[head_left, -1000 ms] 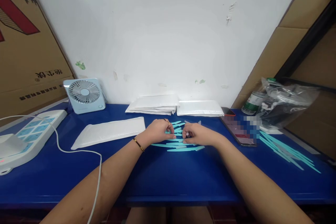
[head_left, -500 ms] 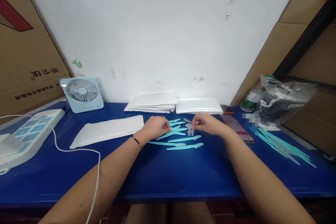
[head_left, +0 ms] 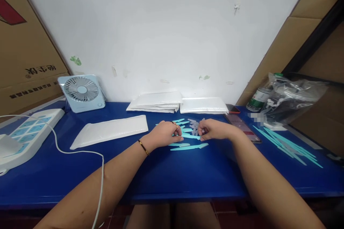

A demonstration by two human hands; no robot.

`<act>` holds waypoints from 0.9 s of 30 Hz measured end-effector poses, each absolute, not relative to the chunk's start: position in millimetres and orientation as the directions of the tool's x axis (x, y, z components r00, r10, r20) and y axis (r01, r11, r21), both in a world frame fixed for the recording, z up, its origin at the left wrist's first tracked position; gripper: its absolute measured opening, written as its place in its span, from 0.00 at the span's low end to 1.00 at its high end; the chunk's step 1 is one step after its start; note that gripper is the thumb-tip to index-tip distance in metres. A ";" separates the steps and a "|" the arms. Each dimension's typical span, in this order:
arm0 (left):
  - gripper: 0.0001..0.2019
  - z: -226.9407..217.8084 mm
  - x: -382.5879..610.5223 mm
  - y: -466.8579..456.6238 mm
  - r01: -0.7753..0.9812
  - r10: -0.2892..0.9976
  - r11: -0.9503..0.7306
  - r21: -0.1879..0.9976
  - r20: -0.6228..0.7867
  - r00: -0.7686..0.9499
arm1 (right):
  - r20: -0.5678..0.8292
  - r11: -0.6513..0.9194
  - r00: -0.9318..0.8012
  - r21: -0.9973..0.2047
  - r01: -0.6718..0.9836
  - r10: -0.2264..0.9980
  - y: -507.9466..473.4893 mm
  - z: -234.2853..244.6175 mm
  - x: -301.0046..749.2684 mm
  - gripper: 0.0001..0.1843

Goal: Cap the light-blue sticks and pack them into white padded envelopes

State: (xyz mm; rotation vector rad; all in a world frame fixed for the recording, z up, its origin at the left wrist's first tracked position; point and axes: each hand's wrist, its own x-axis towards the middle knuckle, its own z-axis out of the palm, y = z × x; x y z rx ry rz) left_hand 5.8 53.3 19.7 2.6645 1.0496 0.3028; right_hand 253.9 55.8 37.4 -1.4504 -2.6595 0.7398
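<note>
Between my two hands a turquoise eyebrow razor lies level, just above the blue table. My left hand pinches its left end. The fingers of my right hand close on its right end and hide the tip. Two more turquoise razors lie in front of my hands, and several others are partly hidden behind my left hand. A little heap of translucent caps lies just behind and to the left of my right fingers.
White padded envelopes are stacked by the wall; another envelope lies left. Further left are a small fan and a power strip with a trailing cable. Right stand a phone, a bagged bundle and more razors.
My hands have come forward and right onto one of the front razors, which both now hold. Before, my left hand was over the pile and my right at the caps. The view shifted slightly.
</note>
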 end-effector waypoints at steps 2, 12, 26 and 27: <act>0.13 18.7 6.6 53.3 0.642 0.696 -0.701 0.309 0.104 0.710 | -0.158 0.447 -0.573 -0.477 0.757 0.804 56.6 36.2 252.2 0.09; 0.13 24.7 1.4 64.7 0.724 0.727 -0.681 0.114 0.231 0.647 | 0.017 0.357 -0.485 -0.700 0.619 0.874 64.6 25.2 247.8 0.15; 0.14 25.3 -6.6 63.6 0.668 0.721 -0.690 0.278 0.181 0.669 | 0.011 0.656 -0.725 -0.434 0.617 0.689 36.5 30.6 205.0 0.07; 0.15 26.9 -6.4 61.4 0.644 0.699 -0.710 0.285 0.170 0.695 | -0.005 0.659 -0.729 -0.423 0.622 0.685 35.4 29.4 201.9 0.06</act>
